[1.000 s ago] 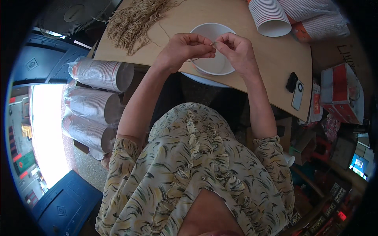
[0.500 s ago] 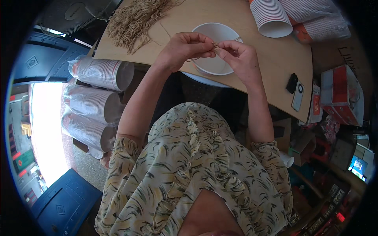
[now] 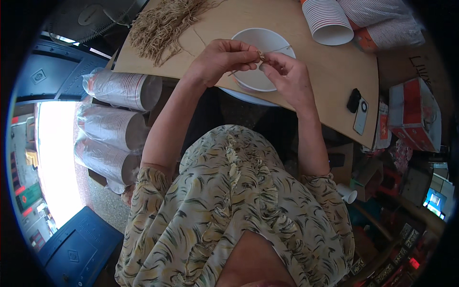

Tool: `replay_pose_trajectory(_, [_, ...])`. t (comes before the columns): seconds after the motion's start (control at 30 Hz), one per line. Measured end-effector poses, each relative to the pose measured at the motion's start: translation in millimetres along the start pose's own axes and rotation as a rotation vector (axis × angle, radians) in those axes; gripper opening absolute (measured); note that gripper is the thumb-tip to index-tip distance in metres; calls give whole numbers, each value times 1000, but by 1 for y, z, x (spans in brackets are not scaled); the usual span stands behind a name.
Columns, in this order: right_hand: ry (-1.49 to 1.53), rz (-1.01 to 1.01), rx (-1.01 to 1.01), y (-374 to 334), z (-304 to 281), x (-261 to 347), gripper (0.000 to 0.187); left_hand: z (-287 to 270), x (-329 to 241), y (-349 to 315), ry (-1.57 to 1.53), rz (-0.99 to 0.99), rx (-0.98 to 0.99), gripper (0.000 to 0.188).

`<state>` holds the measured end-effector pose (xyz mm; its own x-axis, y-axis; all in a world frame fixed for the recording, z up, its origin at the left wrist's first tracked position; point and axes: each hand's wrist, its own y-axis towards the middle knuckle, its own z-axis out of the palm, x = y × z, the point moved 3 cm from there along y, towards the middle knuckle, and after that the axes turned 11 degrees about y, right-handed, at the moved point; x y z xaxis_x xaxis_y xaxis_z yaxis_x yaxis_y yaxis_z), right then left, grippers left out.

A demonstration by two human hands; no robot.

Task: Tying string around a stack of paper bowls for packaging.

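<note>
A piece of tan cord (image 3: 261, 56) with a small knotted part sits between my two hands, above a white round tub (image 3: 257, 38) near the table's front edge. My left hand (image 3: 215, 63) pinches the cord at the knot between thumb and fingertips. My right hand (image 3: 292, 76) meets it from the other side, its index finger at the knot and its thumb slightly lower; its exact grip is partly hidden. One loose end runs right across the tub, and another pokes out below my left fingers. At the table's far left lies a heap of tan cords (image 3: 162, 31).
Stacked paper tubs (image 3: 327, 21) lie at the back right, some in plastic. A phone (image 3: 361, 116) and a small black object (image 3: 354, 100) are near the right edge. Wrapped tub stacks (image 3: 112, 119) stand left of the table (image 3: 330, 81). A red-and-white carton (image 3: 413, 115) is at right.
My right thumb and fingers have parted somewhat and the hand has shifted slightly. More of the knot and the loose cord end over the tub now shows. My left hand has barely moved.
</note>
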<state>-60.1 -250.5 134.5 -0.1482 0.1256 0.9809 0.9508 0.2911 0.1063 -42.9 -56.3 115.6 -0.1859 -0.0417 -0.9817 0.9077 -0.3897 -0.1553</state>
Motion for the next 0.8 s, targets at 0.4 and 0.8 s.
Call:
replay_pose_trajectory(0.4, [26, -15, -111, -1, 4, 7, 14, 7, -3, -4, 26, 58, -17, 22])
replay_pose_trajectory(0.8, [189, 19, -53, 5, 0, -2, 14, 14, -2, -5, 87, 172, -96, 18])
